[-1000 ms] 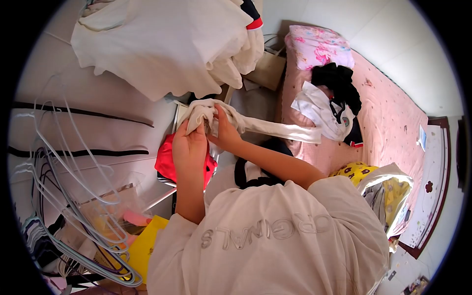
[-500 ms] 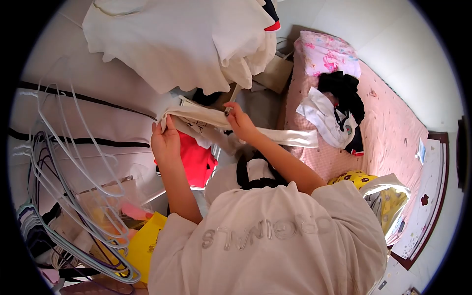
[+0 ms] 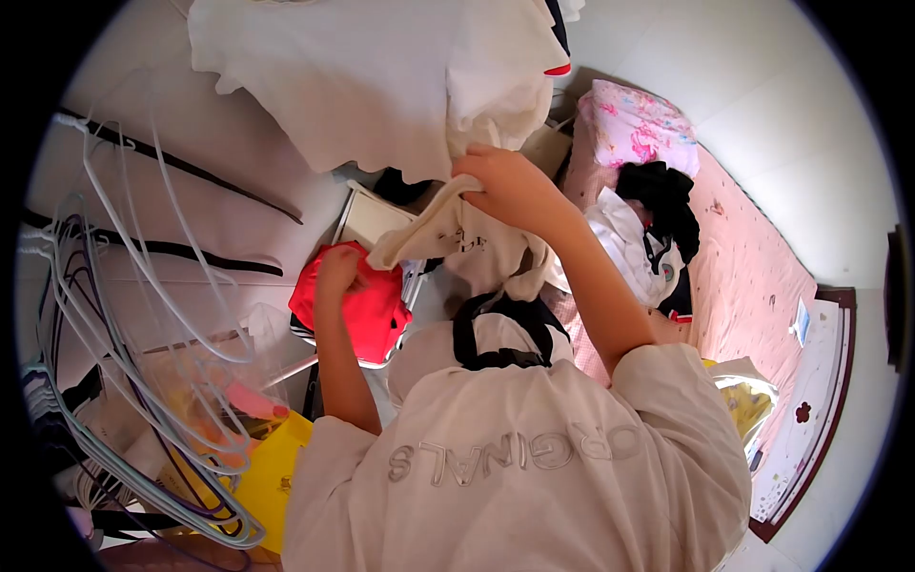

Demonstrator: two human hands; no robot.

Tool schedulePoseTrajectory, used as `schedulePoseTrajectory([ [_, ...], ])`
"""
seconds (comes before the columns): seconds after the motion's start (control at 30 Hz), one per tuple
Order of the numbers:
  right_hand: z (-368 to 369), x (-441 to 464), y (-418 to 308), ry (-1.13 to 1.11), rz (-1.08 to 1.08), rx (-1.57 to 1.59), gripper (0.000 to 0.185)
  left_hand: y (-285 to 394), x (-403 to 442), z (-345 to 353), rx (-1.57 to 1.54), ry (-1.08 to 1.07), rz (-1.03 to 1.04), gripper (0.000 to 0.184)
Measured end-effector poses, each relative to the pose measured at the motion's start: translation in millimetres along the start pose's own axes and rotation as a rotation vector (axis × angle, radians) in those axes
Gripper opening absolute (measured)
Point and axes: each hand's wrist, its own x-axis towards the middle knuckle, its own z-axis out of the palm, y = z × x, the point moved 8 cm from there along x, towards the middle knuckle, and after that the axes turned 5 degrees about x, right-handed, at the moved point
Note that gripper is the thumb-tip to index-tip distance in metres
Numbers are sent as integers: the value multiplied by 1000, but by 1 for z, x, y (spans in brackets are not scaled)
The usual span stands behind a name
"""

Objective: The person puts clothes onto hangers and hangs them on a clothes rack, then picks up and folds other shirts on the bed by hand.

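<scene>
Just to the right of the red cloth (image 3: 360, 310), a cream printed top (image 3: 491, 243) hangs bunched from my right hand (image 3: 510, 186), whose fingers are closed on its upper edge. It looks light, soft and limp — knit cotton, I'd guess — so it should sag and crumple rather than break. I judge its thick folded edge the surest hold, pinched at two spots well apart so the body hangs flat. My left hand (image 3: 338, 272) is over the red cloth, blurred, its fingers loosely bent with nothing in them that I can see; whether it touches the cloth I can't tell.

The dark print (image 3: 462, 241) on the top is too small to read. Nearer me than the red cloth, raised letters (image 3: 500, 455) on my own T-shirt (image 3: 562, 520) seem to spell "ORGINALS", upside down to me — a fold may hide a letter. Well to the right of the red cloth, a white garment (image 3: 615, 234) on the pink bed (image 3: 753, 229) bears a round emblem (image 3: 667, 249) I can't make out. Left of the red cloth and nearer me, a yellow bag (image 3: 262, 491) carries a small illegible mark.
</scene>
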Motion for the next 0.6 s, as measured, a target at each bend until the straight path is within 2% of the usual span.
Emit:
schedulePoseTrajectory([
  [0.07, -1, 18, -24, 18, -105, -33, 15, -6, 0, -20, 44, 90, 21, 46],
  [0.17, 15, 40, -41, -62, -182, -103, 14, 59, -44, -19, 85, 200, 656, 68],
  [0.27, 12, 47, -63, -41, -228, -69, 12, 94, -78, -1, 33, 183, 821, 79],
  [0.37, 3, 47, -82, -57, -283, -41, 13, 93, -71, -12, -64, 321, 777, 64],
  [0.47, -12, 48, -96, -84, -361, -19, 14, 100, -83, -38, -174, 453, 907, 47],
  [0.57, -31, 54, -101, -41, -389, 13, 15, 99, -84, -50, -315, 364, 859, 33],
  [0.6, -35, 56, -96, -27, -364, 9, 15, 95, -81, -53, -197, 357, 783, 36],
])
